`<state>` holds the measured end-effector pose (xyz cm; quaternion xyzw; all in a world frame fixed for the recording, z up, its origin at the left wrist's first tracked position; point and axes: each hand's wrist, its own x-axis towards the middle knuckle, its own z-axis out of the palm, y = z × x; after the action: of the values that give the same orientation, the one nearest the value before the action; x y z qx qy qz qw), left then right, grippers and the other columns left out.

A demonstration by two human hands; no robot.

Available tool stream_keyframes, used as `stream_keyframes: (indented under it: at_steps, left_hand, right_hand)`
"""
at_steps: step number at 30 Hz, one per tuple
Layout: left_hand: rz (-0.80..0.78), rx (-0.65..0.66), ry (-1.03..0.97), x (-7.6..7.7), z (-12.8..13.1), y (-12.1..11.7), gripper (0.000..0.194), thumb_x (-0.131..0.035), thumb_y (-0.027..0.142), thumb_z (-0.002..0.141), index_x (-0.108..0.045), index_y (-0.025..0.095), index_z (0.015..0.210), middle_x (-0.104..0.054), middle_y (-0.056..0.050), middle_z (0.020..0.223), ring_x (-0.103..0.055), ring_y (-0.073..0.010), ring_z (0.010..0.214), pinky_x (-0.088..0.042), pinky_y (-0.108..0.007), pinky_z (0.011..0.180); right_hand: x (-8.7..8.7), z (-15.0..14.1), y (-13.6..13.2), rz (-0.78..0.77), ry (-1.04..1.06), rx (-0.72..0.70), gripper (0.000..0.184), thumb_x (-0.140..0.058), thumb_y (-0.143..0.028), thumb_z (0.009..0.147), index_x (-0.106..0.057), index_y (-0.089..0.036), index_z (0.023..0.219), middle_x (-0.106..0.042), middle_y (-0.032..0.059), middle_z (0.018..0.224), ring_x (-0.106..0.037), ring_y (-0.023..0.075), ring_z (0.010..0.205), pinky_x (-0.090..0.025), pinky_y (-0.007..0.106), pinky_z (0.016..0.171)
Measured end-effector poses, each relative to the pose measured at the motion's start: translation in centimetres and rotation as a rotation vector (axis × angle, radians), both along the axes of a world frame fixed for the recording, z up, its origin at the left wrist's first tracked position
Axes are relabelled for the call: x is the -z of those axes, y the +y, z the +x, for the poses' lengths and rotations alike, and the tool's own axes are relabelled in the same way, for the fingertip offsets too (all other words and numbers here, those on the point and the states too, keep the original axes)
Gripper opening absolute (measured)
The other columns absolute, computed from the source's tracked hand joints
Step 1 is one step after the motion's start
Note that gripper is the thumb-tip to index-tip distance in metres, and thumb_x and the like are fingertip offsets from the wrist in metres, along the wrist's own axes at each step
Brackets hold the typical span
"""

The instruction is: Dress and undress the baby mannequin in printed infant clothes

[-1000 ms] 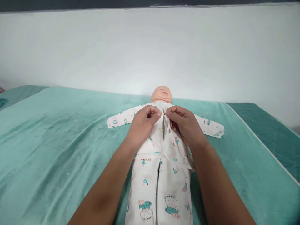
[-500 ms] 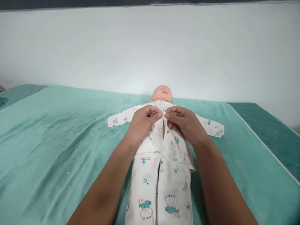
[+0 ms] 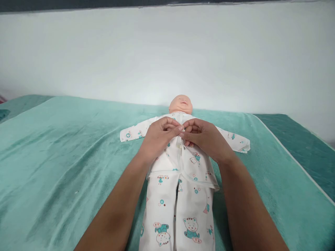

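A baby doll [image 3: 181, 104] lies on its back, its head at the far end. It wears a white printed baby shirt [image 3: 167, 158] with long sleeves stretched out to both sides, and matching white trousers [image 3: 193, 209]. My left hand [image 3: 161, 134] pinches one front edge of the shirt at the chest with thumb and forefinger. Right beside it, my right hand [image 3: 202, 136] pinches the other front edge, its fingertips touching those of the left. Whatever button sits between the fingertips is hidden. Below the hands the two front edges lie close together.
A light green plush blanket [image 3: 78, 167] with wrinkles on its left side lies under the doll. A darker green cover [image 3: 290, 139] shows at the right beyond a pale edge. The white wall [image 3: 167, 52] rises right behind the doll's head.
My right hand has shifted slightly left, bringing its fingertips against the left ones. The gap in the shirt front below has narrowed, and the lower button is now mostly covered.
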<state>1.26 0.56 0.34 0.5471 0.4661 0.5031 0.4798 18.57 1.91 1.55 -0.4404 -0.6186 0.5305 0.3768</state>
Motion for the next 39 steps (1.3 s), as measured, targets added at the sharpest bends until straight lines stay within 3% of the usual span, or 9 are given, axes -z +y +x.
stream_keyframes:
  at_steps: [3,8,17,26,31,39]
  left_hand:
    - [-0.013,-0.023,0.002,-0.1,0.1,-0.1,0.020,-0.077,0.033,0.076,-0.069,0.022,0.090,-0.072,0.000,0.081,-0.066,-0.0138,0.075,-0.047,-0.026,0.069]
    - [-0.067,-0.039,-0.034,-0.4,0.3,-0.1,0.018,-0.075,0.026,0.072,-0.067,0.021,0.088,-0.069,0.000,0.077,-0.061,-0.0126,0.067,-0.042,-0.025,0.059]
    - [-0.159,-0.080,-0.040,-1.3,0.5,-0.3,0.020,-0.068,0.015,0.066,-0.057,0.022,0.081,-0.056,0.004,0.067,-0.047,-0.0089,0.056,-0.034,-0.025,0.052]
    - [-0.121,-0.129,-0.039,-0.8,1.1,-0.2,0.020,-0.062,0.013,0.064,-0.049,0.023,0.076,-0.050,0.005,0.068,-0.044,-0.0093,0.056,-0.031,-0.025,0.052]
    - [-0.108,-0.084,-0.049,-0.8,0.7,-0.2,0.019,-0.060,0.011,0.064,-0.051,0.022,0.076,-0.048,0.005,0.068,-0.042,-0.0086,0.057,-0.030,-0.024,0.052]
    - [0.032,0.083,0.210,-1.1,-1.3,-0.2,0.013,-0.061,0.018,0.074,-0.068,0.022,0.084,-0.064,0.000,0.080,-0.055,-0.0128,0.070,-0.040,-0.026,0.062]
  right_hand:
    - [0.0,-0.3,-0.2,0.027,-0.070,0.011,0.017,-0.072,-0.025,0.082,-0.060,-0.023,0.094,-0.063,-0.0038,0.067,-0.058,0.0119,0.059,-0.044,0.023,0.051]
    - [0.0,-0.7,-0.4,0.103,-0.160,0.012,0.022,-0.073,-0.030,0.079,-0.058,-0.026,0.096,-0.055,-0.0066,0.066,-0.053,0.0115,0.054,-0.037,0.022,0.042]
    - [-0.2,-0.9,-0.7,0.149,-0.266,-0.028,0.030,-0.072,-0.031,0.080,-0.060,-0.029,0.107,-0.051,-0.0091,0.062,-0.047,0.0108,0.053,-0.035,0.023,0.044]
    - [-0.6,-1.2,-0.9,0.105,-0.238,-0.028,0.028,-0.070,-0.029,0.080,-0.062,-0.028,0.107,-0.049,-0.0097,0.057,-0.044,0.0101,0.048,-0.033,0.023,0.043]
    - [-0.6,-1.0,-0.8,0.092,-0.216,-0.053,0.030,-0.068,-0.028,0.081,-0.061,-0.028,0.110,-0.048,-0.0102,0.057,-0.042,0.0095,0.047,-0.032,0.023,0.043]
    - [-1.1,-0.7,-1.3,0.072,-0.218,-0.101,0.035,-0.069,-0.031,0.083,-0.059,-0.028,0.116,-0.051,-0.0095,0.059,-0.043,0.0104,0.051,-0.032,0.024,0.046]
